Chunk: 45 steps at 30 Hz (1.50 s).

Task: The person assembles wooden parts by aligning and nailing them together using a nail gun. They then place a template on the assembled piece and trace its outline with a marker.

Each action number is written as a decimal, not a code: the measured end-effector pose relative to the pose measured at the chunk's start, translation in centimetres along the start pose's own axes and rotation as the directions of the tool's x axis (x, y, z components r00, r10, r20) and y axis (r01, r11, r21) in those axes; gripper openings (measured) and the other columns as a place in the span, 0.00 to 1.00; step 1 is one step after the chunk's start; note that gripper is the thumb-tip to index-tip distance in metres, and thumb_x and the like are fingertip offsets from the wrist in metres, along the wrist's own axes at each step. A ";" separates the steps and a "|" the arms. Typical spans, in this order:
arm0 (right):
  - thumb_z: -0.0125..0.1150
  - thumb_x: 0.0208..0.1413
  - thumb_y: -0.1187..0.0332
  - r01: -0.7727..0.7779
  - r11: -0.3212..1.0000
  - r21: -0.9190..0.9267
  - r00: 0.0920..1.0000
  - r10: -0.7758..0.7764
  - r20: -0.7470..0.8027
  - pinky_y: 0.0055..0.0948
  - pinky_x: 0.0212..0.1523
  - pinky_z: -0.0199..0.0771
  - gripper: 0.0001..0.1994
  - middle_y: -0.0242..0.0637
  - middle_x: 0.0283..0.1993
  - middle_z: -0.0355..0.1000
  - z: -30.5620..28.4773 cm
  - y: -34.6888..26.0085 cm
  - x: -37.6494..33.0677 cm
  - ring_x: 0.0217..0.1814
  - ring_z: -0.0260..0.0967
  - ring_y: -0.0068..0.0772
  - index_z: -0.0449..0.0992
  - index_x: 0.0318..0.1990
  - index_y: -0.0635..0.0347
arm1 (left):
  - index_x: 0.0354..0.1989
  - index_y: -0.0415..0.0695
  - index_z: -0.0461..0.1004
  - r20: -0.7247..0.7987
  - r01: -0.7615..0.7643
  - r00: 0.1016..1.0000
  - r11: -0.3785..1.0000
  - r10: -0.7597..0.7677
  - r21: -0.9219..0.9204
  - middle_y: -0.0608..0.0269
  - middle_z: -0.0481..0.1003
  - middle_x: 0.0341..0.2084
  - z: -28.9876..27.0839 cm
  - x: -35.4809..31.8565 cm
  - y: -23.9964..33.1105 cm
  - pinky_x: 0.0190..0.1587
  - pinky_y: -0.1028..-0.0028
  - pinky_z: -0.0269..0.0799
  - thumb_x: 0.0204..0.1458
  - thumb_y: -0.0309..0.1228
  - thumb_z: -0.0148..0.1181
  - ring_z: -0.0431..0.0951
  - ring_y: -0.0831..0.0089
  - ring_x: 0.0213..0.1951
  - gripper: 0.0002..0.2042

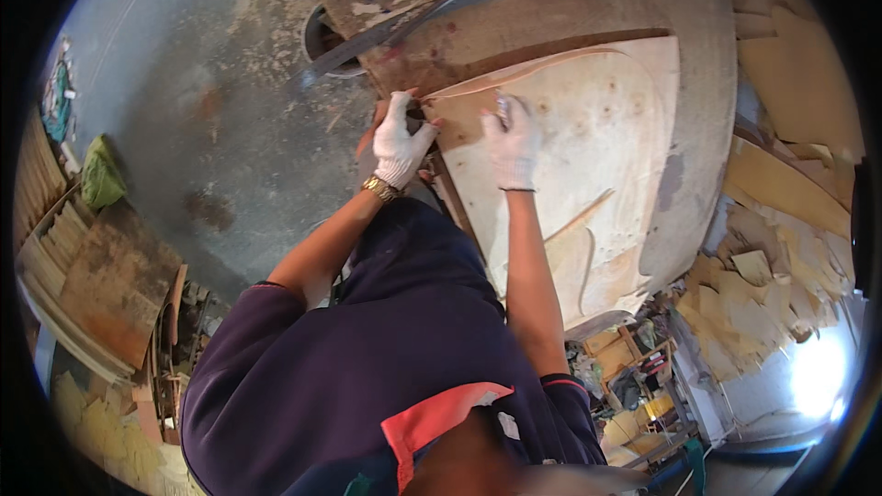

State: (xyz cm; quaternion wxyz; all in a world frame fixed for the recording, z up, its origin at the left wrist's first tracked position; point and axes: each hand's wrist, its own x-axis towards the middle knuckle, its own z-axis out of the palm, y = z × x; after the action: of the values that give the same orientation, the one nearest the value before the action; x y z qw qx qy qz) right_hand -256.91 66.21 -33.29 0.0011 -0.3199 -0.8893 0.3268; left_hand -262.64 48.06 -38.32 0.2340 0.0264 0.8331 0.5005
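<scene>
Both hands in white knit gloves, working at the near-left corner of a pale plywood sheet (588, 156) that lies flat on a big round grey-brown surface (698, 64).

Left hand (401, 142): gold watch at the wrist, fingers curled shut at the sheet's corner edge, over something small and dark; what it pinches is too hidden to name.

Right hand (511, 140): resting on the sheet just right of the left hand, grip pressed together around a small slim object (503, 110) held upright; kind unclear, greyish. Hands are near each other, not touching.

The sheet has a curved cut line along its top edge and curved cut pieces near its lower part. A long thin metal strip (459, 5) arcs across the surface above the hands.

Containers: a dark round opening, maybe a bucket or drum (322, 37), sits past the surface's far-left edge; contents can't be seen. Lower right, a cluttered wooden rack or crate (625, 358) holds mixed small items, too blurred to sort.

Other stuff: heap of plywood offcuts (763, 285) on the floor at right, stacked boards (83, 285) at left, a green cloth (101, 179) on the stained concrete floor (202, 101).
</scene>
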 end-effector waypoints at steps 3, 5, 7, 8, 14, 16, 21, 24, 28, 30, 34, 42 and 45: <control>0.66 0.56 0.73 -0.158 0.962 0.221 0.985 0.168 -0.026 0.33 0.45 0.76 0.11 0.45 0.43 0.75 -0.9 1.3 -3.1 0.43 0.76 0.38 0.79 0.45 0.67 | 0.59 0.45 0.70 0.032 0.016 0.999 1.000 -0.016 0.003 0.60 0.76 0.40 -0.4 0.5 -0.1 0.43 0.70 0.74 0.47 0.31 0.77 0.77 0.69 0.38 0.30; 0.66 0.56 0.75 -0.220 0.945 0.243 0.972 0.234 -0.029 0.31 0.44 0.76 0.10 0.43 0.41 0.76 -1.2 2.2 -4.8 0.40 0.76 0.33 0.79 0.45 0.67 | 0.58 0.45 0.70 0.031 0.025 0.999 0.999 -0.023 -0.040 0.61 0.76 0.39 -0.4 0.7 -0.2 0.43 0.71 0.74 0.47 0.30 0.77 0.77 0.70 0.38 0.29; 0.65 0.57 0.75 -0.271 0.930 0.249 0.957 0.289 -0.039 0.30 0.43 0.76 0.10 0.41 0.39 0.77 -1.5 2.9 -6.6 0.38 0.76 0.31 0.80 0.46 0.67 | 0.57 0.45 0.71 0.061 0.065 0.996 0.995 -0.060 -0.079 0.62 0.75 0.39 -0.3 0.7 -0.4 0.44 0.71 0.74 0.47 0.30 0.77 0.77 0.72 0.37 0.28; 0.65 0.57 0.75 -0.328 0.911 0.250 0.937 0.346 -0.033 0.29 0.43 0.76 0.10 0.41 0.39 0.77 -1.6 3.1 -7.5 0.38 0.76 0.30 0.80 0.46 0.67 | 0.57 0.45 0.71 0.040 0.028 0.999 0.998 -0.025 -0.064 0.62 0.75 0.38 -0.2 0.7 -0.6 0.43 0.72 0.74 0.48 0.30 0.77 0.76 0.73 0.37 0.28; 0.62 0.58 0.75 -0.362 0.860 0.360 0.916 0.399 -0.034 0.27 0.43 0.77 0.11 0.41 0.40 0.79 -1.7 3.4 -11.6 0.39 0.79 0.28 0.80 0.47 0.69 | 0.55 0.47 0.72 0.033 0.007 0.999 0.997 -0.005 -0.072 0.60 0.76 0.34 0.1 0.9 -1.0 0.40 0.69 0.74 0.51 0.35 0.75 0.77 0.69 0.33 0.25; 0.62 0.58 0.76 -0.349 0.862 0.368 0.920 0.390 -0.040 0.27 0.43 0.77 0.10 0.41 0.39 0.78 -1.6 3.5 -12.4 0.39 0.79 0.29 0.80 0.46 0.69 | 0.54 0.45 0.73 0.033 0.011 0.999 0.995 -0.008 -0.100 0.61 0.76 0.34 0.0 0.8 -0.8 0.41 0.70 0.74 0.51 0.33 0.74 0.76 0.72 0.33 0.22; 0.64 0.56 0.75 -0.336 0.866 0.369 0.920 0.386 -0.068 0.29 0.41 0.76 0.10 0.40 0.37 0.76 -1.3 3.7 -13.4 0.37 0.78 0.31 0.80 0.44 0.69 | 0.52 0.39 0.75 0.123 0.016 0.992 0.986 0.005 -0.167 0.68 0.76 0.36 -0.5 0.9 -0.3 0.43 0.76 0.72 0.55 0.24 0.69 0.73 0.81 0.36 0.17; 0.68 0.54 0.72 -0.377 0.892 0.252 0.912 0.405 -0.070 0.31 0.41 0.76 0.11 0.42 0.37 0.75 -1.5 3.5 -13.7 0.37 0.77 0.34 0.79 0.43 0.67 | 0.51 0.38 0.76 0.143 -0.012 0.989 0.980 0.041 -0.198 0.68 0.76 0.35 -0.9 1.5 -0.6 0.45 0.76 0.72 0.55 0.24 0.69 0.74 0.80 0.38 0.16; 0.70 0.53 0.68 -0.360 0.925 0.121 0.931 0.364 -0.019 0.36 0.40 0.76 0.12 0.47 0.38 0.76 -2.5 3.5 -14.8 0.37 0.77 0.45 0.79 0.42 0.65 | 0.50 0.40 0.76 0.156 -0.042 0.986 0.991 0.062 -0.129 0.63 0.78 0.36 -1.5 2.4 -1.1 0.47 0.73 0.73 0.54 0.26 0.69 0.76 0.76 0.40 0.15; 0.70 0.54 0.67 -0.367 0.926 0.093 0.924 0.374 -0.081 0.40 0.40 0.75 0.12 0.49 0.38 0.76 -2.8 3.7 -15.9 0.37 0.77 0.50 0.79 0.41 0.65 | 0.49 0.40 0.76 0.175 -0.092 0.980 0.995 0.099 -0.046 0.60 0.78 0.35 -1.5 2.3 -1.1 0.47 0.71 0.74 0.55 0.27 0.68 0.77 0.74 0.39 0.14; 0.64 0.59 0.67 -0.513 0.853 0.089 0.779 0.507 -0.368 0.44 0.39 0.75 0.09 0.50 0.37 0.78 -3.6 5.7 -20.3 0.38 0.77 0.56 0.78 0.43 0.62 | 0.45 0.40 0.75 0.153 -0.236 0.959 0.971 0.239 -0.034 0.59 0.76 0.37 -1.0 2.0 -0.8 0.51 0.69 0.71 0.57 0.22 0.61 0.75 0.68 0.42 0.08; 0.55 0.61 0.67 -0.810 0.525 0.260 0.262 0.722 -0.640 0.49 0.46 0.76 0.10 0.51 0.43 0.78 -4.9 14.3 -35.6 0.45 0.77 0.56 0.79 0.47 0.56 | 0.50 0.33 0.74 0.124 -0.172 0.980 0.978 0.157 0.120 0.51 0.76 0.43 -0.6 2.7 -1.3 0.51 0.65 0.71 0.61 0.26 0.58 0.74 0.63 0.43 0.12; 0.54 0.62 0.65 -0.870 0.403 0.283 0.081 0.684 -0.725 0.52 0.47 0.76 0.12 0.51 0.44 0.76 -4.4 19.0 -43.0 0.45 0.76 0.58 0.79 0.48 0.56 | 0.57 0.31 0.74 0.036 -0.346 0.932 0.861 0.359 0.372 0.41 0.76 0.53 -0.6 2.8 -1.1 0.57 0.61 0.71 0.64 0.32 0.56 0.77 0.53 0.52 0.19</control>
State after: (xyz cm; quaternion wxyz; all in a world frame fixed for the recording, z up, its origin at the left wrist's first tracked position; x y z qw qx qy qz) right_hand -210.95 55.35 -31.97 0.1605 -0.8444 -0.5111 0.0055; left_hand -265.18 47.82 -40.08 0.1147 0.2136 0.8976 0.3682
